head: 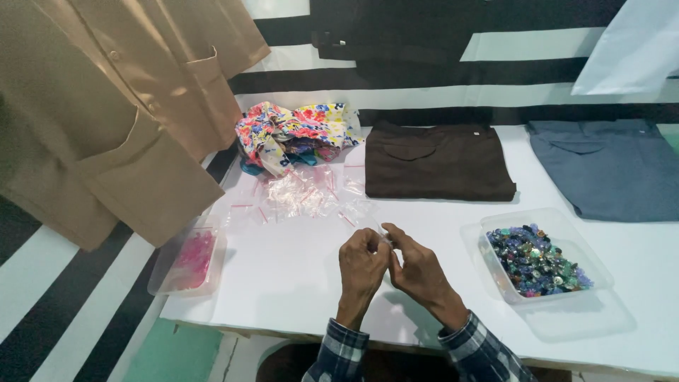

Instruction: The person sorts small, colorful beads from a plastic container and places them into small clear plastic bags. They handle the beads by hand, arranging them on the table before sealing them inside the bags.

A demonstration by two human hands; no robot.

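Observation:
My left hand (362,265) and my right hand (417,265) meet above the white table (283,276), near its front edge. Together they pinch a small clear plastic zip bag (382,233) between the fingertips. What is inside the bag cannot be made out. A heap of several empty clear zip bags with red strips (300,197) lies farther back on the table. To my right stands a clear plastic tub (495,225) full of blue, green and dark buttons (537,263). Both wrists wear plaid sleeves.
A clear tub with pink pieces (189,260) sits at the table's left edge. Folded brown (437,161) and grey-blue (612,166) garments lie at the back, beside a bunched floral cloth (293,134). A tan shirt (106,106) hangs at the left.

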